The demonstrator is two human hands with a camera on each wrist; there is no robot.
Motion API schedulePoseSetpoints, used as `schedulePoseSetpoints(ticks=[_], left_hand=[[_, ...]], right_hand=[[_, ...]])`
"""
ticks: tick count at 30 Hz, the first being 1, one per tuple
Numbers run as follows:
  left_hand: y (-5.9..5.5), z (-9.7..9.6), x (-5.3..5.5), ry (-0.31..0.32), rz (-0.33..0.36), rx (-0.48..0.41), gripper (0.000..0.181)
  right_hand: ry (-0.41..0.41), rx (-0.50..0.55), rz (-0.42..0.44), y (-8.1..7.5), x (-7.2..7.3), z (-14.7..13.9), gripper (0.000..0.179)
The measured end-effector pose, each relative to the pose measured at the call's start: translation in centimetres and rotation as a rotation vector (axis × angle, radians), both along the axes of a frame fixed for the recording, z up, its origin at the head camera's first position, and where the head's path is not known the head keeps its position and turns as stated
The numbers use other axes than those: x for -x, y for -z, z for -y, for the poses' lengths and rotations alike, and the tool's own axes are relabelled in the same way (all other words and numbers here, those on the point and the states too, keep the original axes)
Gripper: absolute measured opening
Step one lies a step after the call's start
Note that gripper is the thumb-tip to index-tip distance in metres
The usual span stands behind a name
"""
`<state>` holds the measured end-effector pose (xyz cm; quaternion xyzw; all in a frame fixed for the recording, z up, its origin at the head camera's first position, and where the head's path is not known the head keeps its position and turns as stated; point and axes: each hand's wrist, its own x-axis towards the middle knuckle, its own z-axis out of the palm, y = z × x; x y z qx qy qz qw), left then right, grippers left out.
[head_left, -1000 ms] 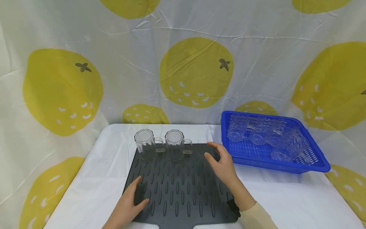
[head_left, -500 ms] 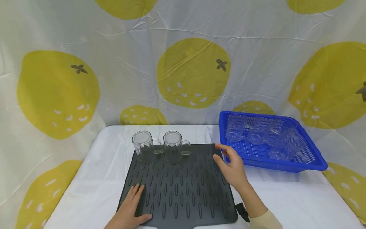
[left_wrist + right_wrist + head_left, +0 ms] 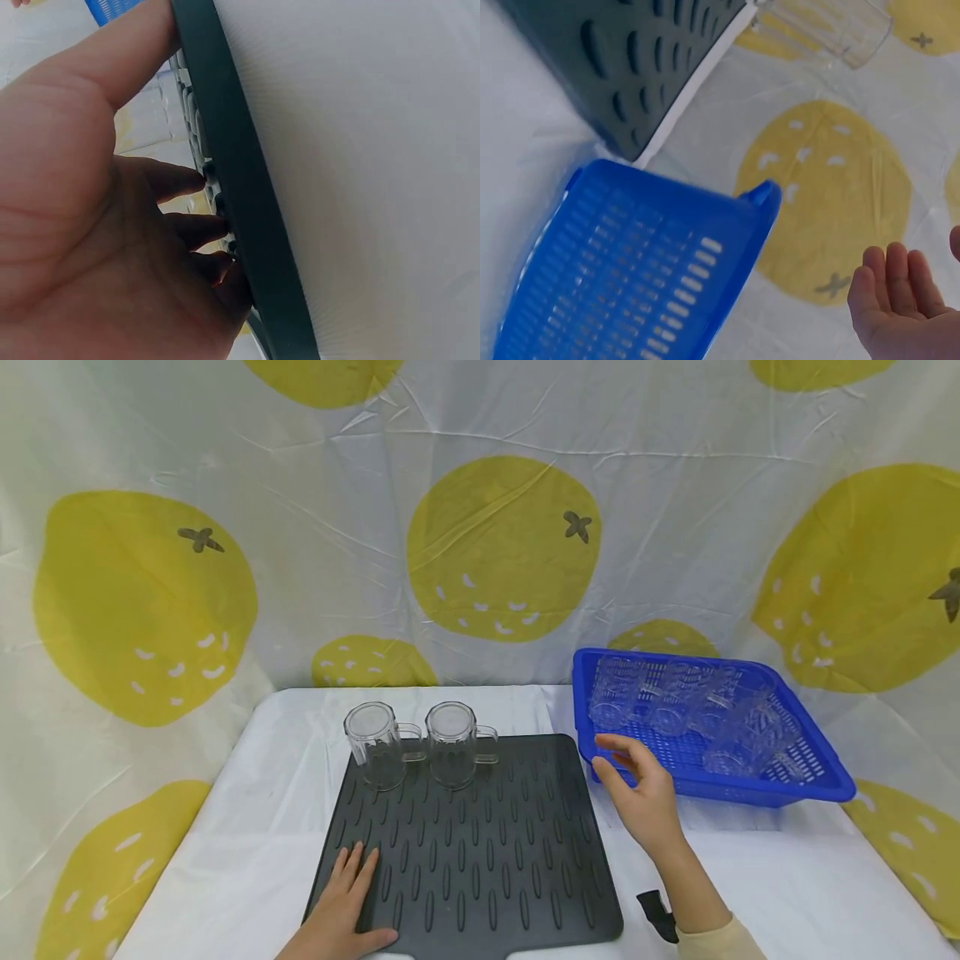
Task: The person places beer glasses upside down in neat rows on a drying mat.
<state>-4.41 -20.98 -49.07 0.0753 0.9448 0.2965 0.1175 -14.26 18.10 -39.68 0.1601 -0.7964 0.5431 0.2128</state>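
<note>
Two clear glass mugs, a left one and a right one, stand upright on the far left part of a dark ribbed mat. Both handles point right. My left hand rests with fingers spread on the mat's near left corner; the left wrist view shows its fingertips against the mat's edge. My right hand, thumb and fingers apart and holding nothing, is by the near left corner of a blue plastic basket. Several clear glass mugs lie inside it.
A white cloth covers the table under the mat and basket. Behind hangs a white curtain printed with yellow lemons. A black strap is beside my right wrist. The mat's narrow tab points toward me.
My left hand has come down flat onto the mat's near left corner. My right hand has moved right, from over the mat to the basket's near left corner. The mugs stay put.
</note>
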Motion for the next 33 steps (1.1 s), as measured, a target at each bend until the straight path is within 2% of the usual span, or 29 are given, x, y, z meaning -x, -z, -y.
schedulePoseSetpoints(ticks=[3,11,15,22,29,33], left_hand=[[-0.1,-0.1,-0.1,-0.004,-0.003,0.001,0.112],[-0.1,-0.1,-0.1,-0.001,0.008,-0.012,0.112],[-0.1,0.1,-0.1,0.005,0.004,-0.028,0.110],[0.0,0.2,-0.1,0.003,0.024,-0.041,0.110],[0.1,0.3,0.1,0.024,0.023,-0.045,0.108],[-0.1,0.2,0.0,0.016,0.034,-0.032,0.109]], right_hand=[[0.038,-0.002,0.013,-0.2,0.1,-1.1,0.026],[0.213,-0.026,0.087,-1.0,0.2,-5.0,0.028],[0.289,-0.006,0.113,-0.4,0.7,-6.5,0.028],[0.375,0.133,0.152,0.9,2.1,-8.6,0.025],[0.517,0.075,0.145,1.5,3.1,-11.4,0.040],[0.579,0.073,0.147,1.7,3.4,-12.9,0.044]])
